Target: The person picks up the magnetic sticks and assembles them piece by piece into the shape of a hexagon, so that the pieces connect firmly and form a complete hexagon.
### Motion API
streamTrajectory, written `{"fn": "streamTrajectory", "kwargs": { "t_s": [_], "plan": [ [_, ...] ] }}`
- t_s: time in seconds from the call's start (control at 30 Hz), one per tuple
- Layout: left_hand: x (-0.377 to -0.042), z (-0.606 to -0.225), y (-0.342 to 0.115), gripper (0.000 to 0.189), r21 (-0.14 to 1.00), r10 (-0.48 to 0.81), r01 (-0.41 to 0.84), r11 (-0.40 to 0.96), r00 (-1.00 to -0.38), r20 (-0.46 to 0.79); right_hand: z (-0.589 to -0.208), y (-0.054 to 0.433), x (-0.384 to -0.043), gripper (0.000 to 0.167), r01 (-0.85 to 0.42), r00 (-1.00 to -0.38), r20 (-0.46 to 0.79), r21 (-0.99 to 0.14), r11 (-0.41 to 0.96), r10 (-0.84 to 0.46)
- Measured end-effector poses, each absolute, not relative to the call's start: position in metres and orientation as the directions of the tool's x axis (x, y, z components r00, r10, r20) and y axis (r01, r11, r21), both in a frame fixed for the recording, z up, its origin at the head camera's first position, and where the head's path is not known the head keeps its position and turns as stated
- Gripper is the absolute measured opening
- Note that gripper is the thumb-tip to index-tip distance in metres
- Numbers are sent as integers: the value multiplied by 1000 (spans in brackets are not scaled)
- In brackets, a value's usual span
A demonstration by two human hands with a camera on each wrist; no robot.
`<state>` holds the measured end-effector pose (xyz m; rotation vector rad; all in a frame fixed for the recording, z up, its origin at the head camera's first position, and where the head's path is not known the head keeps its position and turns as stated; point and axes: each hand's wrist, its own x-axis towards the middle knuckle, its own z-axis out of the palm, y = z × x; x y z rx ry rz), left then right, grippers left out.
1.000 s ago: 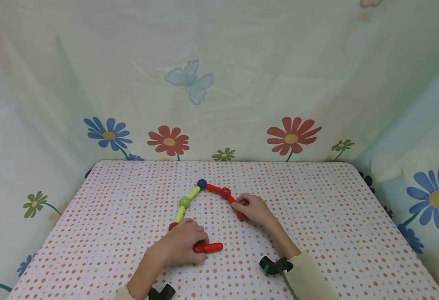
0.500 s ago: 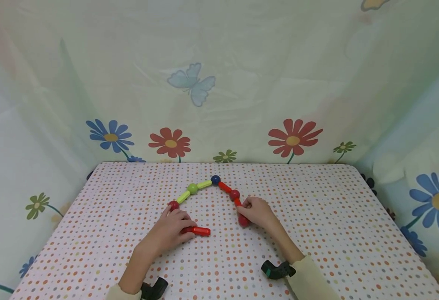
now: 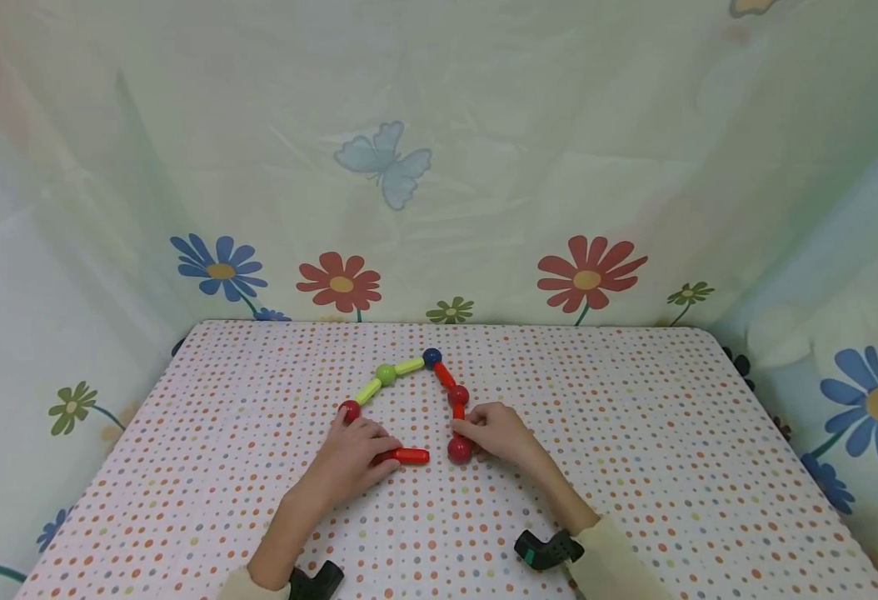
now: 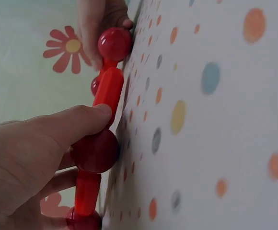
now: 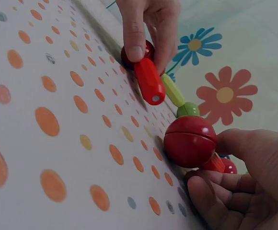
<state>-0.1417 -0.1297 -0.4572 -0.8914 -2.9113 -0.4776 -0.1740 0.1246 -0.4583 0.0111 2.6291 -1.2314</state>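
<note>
A bent chain of toy magnetic sticks and balls lies on the table. From a blue ball (image 3: 432, 357) at its far end, yellow-green sticks and a green ball (image 3: 385, 375) run left to a red ball (image 3: 350, 410) at my left fingertips. My left hand (image 3: 352, 458) grips another red ball (image 4: 96, 151), its thumb on the base of a red magnetic stick (image 3: 415, 457) pointing right, metal disc at the tip. My right hand (image 3: 502, 432) pinches a red stick (image 3: 459, 412) just behind the chain's other end, a red ball (image 3: 460, 451). A small gap separates ball and stick tip.
A dotted cloth covers the table (image 3: 619, 400). Behind it hangs a curtain (image 3: 484, 192) printed with flowers and a butterfly. Black wrist cameras (image 3: 547, 550) sit at both cuffs.
The left hand has moved away from me and left with its side of the chain, then slightly right. The right hand has swung its red ball leftward, narrowing the gap to the stick tip.
</note>
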Motion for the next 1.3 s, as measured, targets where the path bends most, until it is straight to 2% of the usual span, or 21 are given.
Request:
{"fn": "streamTrajectory", "kwargs": {
  "t_s": [0.17,0.33,0.6,0.7,0.8,0.93,1.1,1.3],
  "plan": [
    [-140,-458,-121,27,270,524,558,785,-830,191,-460,120,-172,27,61,-980,-170,-751,657,-103],
    [-139,-459,-117,29,270,493,525,807,-851,182,-462,118,-172,28,9,-984,-130,-722,692,-123],
    [-139,-459,-118,30,317,464,501,805,-865,189,-465,119,-175,28,13,-984,-128,-736,677,-120],
    [-141,-458,-120,32,375,371,429,822,-902,220,-467,121,-176,26,44,-987,-126,-795,606,-94],
    [-146,-458,-123,38,431,206,294,853,-949,240,-469,124,-179,24,69,-993,-109,-858,509,-50],
    [-157,-460,-130,48,499,37,120,858,-984,172,-473,127,-188,44,5,-999,-27,-869,496,-38],
    [-177,-463,-132,43,552,3,43,832,-997,73,-479,126,-202,49,-84,-995,48,-857,508,-84],
    [-198,-464,-122,36,555,-29,10,832,-998,62,-483,123,-208,37,-86,-993,35,-869,487,-112]
  ]
}}
